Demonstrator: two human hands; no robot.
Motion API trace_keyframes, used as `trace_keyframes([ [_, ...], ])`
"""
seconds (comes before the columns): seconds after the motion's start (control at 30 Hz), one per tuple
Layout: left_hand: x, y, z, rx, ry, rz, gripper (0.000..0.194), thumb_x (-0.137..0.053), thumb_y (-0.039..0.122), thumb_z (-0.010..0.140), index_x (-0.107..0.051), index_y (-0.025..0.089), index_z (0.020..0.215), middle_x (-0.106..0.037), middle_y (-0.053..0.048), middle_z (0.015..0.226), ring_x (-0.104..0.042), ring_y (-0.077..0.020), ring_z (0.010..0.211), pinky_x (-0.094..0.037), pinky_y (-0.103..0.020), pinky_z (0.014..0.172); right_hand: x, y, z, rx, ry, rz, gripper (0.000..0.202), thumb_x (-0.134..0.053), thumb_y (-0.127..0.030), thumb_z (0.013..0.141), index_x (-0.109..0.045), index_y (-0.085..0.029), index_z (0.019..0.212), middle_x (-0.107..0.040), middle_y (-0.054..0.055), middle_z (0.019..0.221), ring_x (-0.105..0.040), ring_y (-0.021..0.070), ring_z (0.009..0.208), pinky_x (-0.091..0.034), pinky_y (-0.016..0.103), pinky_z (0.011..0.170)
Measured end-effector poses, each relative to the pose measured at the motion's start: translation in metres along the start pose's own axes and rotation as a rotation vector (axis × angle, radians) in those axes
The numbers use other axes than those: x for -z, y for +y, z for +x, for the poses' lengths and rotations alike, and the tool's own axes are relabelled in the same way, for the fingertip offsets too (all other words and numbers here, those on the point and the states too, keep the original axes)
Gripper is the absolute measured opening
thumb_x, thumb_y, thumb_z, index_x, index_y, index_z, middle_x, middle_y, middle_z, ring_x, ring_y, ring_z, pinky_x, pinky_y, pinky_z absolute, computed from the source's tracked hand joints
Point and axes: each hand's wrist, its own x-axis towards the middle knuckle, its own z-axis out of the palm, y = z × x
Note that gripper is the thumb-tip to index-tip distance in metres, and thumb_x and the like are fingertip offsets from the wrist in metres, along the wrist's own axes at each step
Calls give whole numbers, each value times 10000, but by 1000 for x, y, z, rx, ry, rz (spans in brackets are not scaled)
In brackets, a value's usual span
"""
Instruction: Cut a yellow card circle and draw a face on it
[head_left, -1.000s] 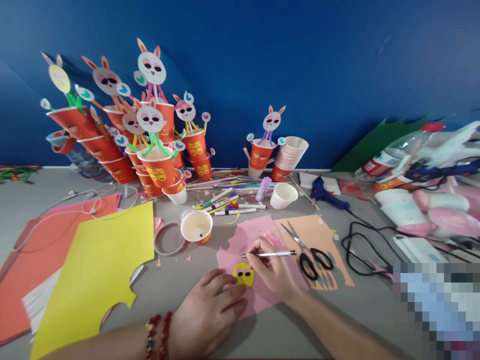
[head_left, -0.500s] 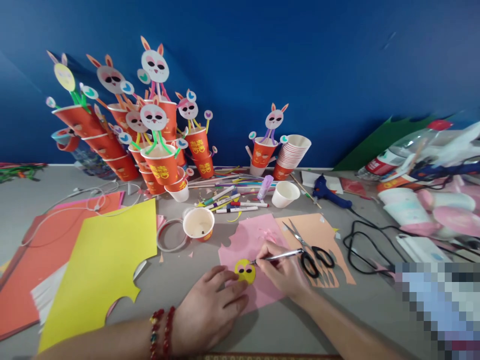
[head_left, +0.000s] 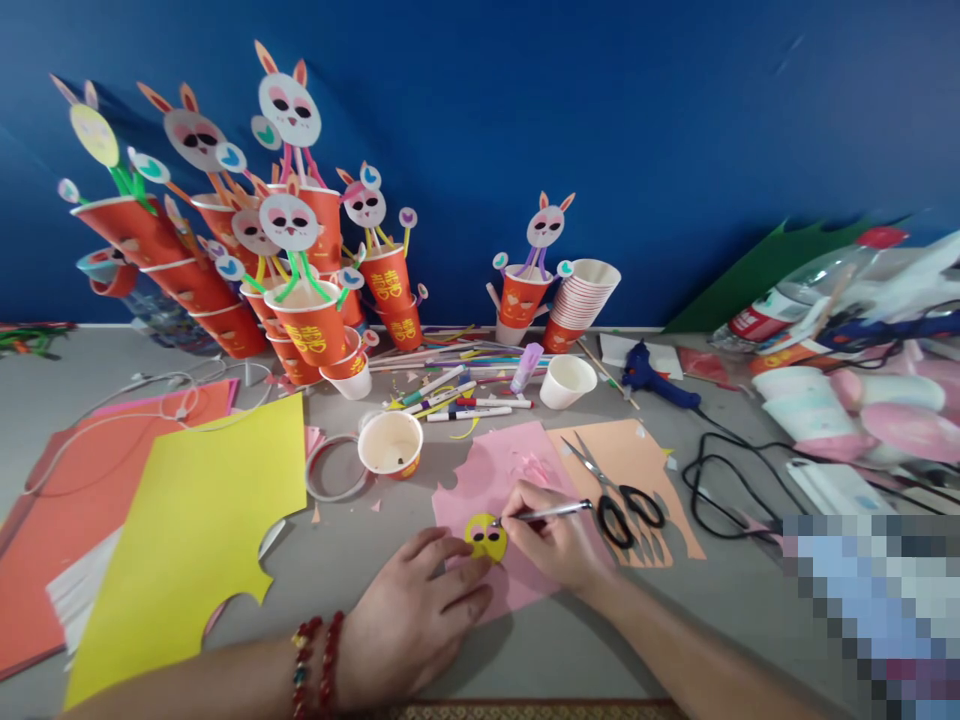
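my right hand (head_left: 551, 540) pinches a pen (head_left: 553, 511) between thumb and fingers, its tip at the upper right of a small yellow disc (head_left: 486, 525), close to one of the two dark eyes with pink lids. my left hand (head_left: 416, 605) lies palm down, fingers a little spread and bent, the fingertips resting over the disc's lower left edge. i cannot tell how hard they press. two beaded bracelets (head_left: 330, 660) circle my left wrist.

the disc lies on a sheet of pink paper (head_left: 461, 503) with a scalloped left edge, on the grey table (head_left: 352, 570). just right of my pen hand, scissors (head_left: 606, 481) lie part open on a peach sheet (head_left: 637, 445), handles towards me. beyond my left hand stand a paper cup (head_left: 409, 463) with small dark bits inside and, beside it, a roll of tape (head_left: 335, 497). a big yellow sheet (head_left: 217, 500) overlaps red paper (head_left: 34, 570) at far left.

further back are scattered markers (head_left: 480, 413), a white cup (head_left: 568, 388) and a blue glue gun (head_left: 656, 382). near the blue wall (head_left: 465, 100), paper rabbits (head_left: 289, 222) rise from stacked red cups (head_left: 311, 330) at left; one more rabbit (head_left: 545, 228) stands just beside a tilted cup stack (head_left: 581, 310). a bottle (head_left: 776, 315) with a red cap leans at right.
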Motion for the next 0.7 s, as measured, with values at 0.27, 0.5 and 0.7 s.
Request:
trace_keyframes([
  [0.27, -1, -1, 1, -10, 4, -10, 306, -583, 256, 912, -595, 200, 1213, -597, -27, 1383, -511, -244, 1206, -358, -443, 1120, 0, 3, -1, 18, -10, -17, 177, -514, -147, 831, -477, -224, 676, -505, -38, 595, -447, 128, 540, -312, 238, 501],
  [0.5, -4, -1, -1, -8, 6, 6, 312, -600, 262, 905, -595, 207, 1212, -594, -29, 1382, -513, -239, 1213, -363, -439, 1121, 0, 3, -1, 16, -16, -34, 171, -495, -150, 850, -474, -224, 697, -506, -40, 611, -455, 126, 551, -319, 238, 515],
  [0.7, -4, -2, -2, -8, 4, -13, 326, -594, 259, 909, -588, 209, 1231, -583, -15, 1402, -500, -243, 1228, -337, -440, 1140, 0, 6, -3, 8, 60, 25, 188, -487, -161, 865, -471, -224, 688, -471, -39, 604, -428, 126, 539, -308, 247, 503],
])
